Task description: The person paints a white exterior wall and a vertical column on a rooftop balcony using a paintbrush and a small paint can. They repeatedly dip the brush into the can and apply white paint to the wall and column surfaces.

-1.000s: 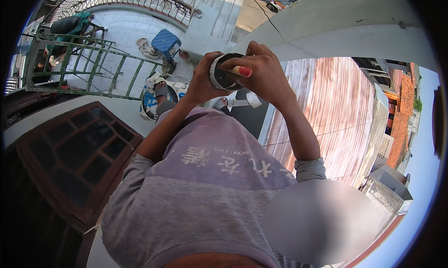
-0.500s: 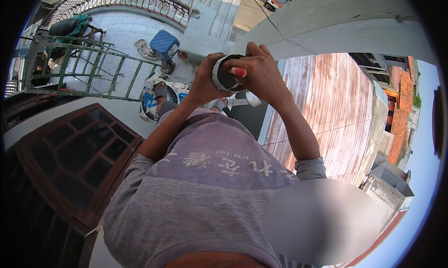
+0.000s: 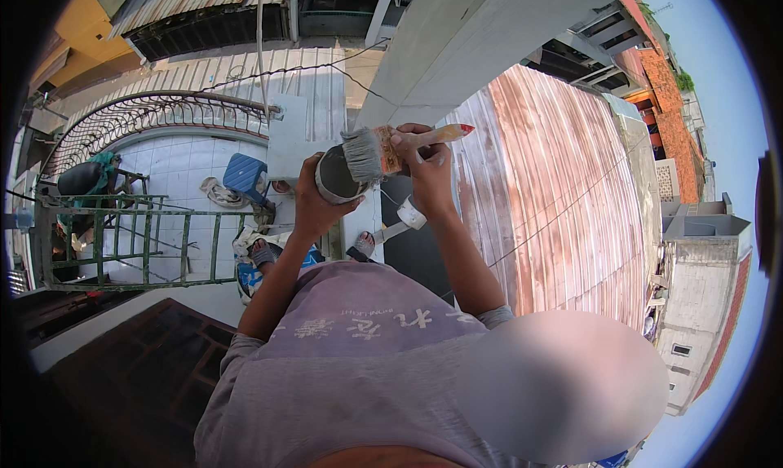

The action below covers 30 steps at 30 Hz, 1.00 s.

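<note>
My left hand [image 3: 314,205] is closed round a small can [image 3: 334,174] with grey paint inside, its mouth facing up toward me. In my right hand [image 3: 431,174] is a wide paintbrush [image 3: 364,155], gripped near where the wooden handle meets the head. The red-tipped handle points right. Its grey, paint-coated bristles point left over the can's rim; whether they touch the rim I cannot tell. Both hands are out in front of my chest.
Below stand my sandalled feet [image 3: 365,244], beside a blue-and-white sack [image 3: 249,276]. A green metal ladder [image 3: 151,211], a blue stool [image 3: 245,177] and a curved railing [image 3: 163,101] are at left. A white container [image 3: 412,214] sits beyond my right wrist; corrugated roofing [image 3: 563,191] spreads right.
The brush has come up out of the can, and its bristles now show above the rim. My right hand has shifted right of the can. The view has tilted and swung.
</note>
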Tool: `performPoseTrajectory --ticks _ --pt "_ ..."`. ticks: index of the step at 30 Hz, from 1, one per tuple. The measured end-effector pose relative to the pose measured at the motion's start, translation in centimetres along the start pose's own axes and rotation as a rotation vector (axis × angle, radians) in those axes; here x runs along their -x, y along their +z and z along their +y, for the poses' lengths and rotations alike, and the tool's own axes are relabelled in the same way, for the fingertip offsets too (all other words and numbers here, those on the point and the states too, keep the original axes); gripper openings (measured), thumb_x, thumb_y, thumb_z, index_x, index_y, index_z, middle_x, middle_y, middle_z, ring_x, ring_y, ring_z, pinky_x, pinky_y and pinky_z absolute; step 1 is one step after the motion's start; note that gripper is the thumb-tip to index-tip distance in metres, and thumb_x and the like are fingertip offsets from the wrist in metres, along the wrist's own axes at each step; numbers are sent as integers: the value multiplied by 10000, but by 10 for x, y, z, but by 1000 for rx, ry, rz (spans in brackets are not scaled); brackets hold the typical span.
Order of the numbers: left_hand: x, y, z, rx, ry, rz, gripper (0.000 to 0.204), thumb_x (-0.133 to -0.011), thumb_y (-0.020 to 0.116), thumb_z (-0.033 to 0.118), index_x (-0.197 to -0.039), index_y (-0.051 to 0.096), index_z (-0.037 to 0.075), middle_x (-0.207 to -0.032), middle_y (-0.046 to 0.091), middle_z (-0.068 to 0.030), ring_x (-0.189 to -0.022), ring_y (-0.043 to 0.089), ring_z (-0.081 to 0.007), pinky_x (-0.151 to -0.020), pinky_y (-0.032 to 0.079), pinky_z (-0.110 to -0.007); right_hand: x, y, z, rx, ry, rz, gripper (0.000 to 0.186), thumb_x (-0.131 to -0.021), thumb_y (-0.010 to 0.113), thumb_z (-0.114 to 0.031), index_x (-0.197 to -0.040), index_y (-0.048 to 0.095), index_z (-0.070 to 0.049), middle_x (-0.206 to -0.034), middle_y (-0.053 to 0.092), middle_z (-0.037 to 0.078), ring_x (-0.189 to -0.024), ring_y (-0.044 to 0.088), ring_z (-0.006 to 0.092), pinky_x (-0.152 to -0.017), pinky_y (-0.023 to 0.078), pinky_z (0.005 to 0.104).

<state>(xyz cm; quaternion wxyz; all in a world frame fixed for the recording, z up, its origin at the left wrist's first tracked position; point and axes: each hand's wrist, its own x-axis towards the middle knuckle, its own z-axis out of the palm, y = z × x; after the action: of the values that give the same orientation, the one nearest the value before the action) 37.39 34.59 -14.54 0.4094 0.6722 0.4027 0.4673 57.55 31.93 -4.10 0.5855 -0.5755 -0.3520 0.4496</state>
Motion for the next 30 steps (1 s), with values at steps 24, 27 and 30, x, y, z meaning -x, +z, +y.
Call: performPoseTrajectory --ticks 24,27,30 --pt "4 28 19 82 -48 -71 869 -629 987 142 -1332 493 18 -1217 690 -168 -1112 693 -287 -995 540 -415 -93 -116 -62 1318 -1391 -2 440 -889 691 -111 -1304 712 -257 -1248 726 40 -1131 729 267 -907 646 375" --pt "0 21 17 16 -28 -5 866 -628 988 139 -1330 495 21 -1215 690 -165 -1106 693 -282 -992 543 -419 -94 -117 -51 1333 -1098 -309 390 -932 669 -130 -1297 724 -258 -1233 746 18 -1151 720 245 -926 625 380" --pt "2 11 6 20 -55 59 851 -635 984 132 -1325 499 21 -1209 692 -156 -1094 694 -272 -987 545 -419 -98 -98 -167 1167 -986 -199 313 -957 702 -123 -1239 770 -239 -1215 764 21 -1074 748 235 -899 630 370"
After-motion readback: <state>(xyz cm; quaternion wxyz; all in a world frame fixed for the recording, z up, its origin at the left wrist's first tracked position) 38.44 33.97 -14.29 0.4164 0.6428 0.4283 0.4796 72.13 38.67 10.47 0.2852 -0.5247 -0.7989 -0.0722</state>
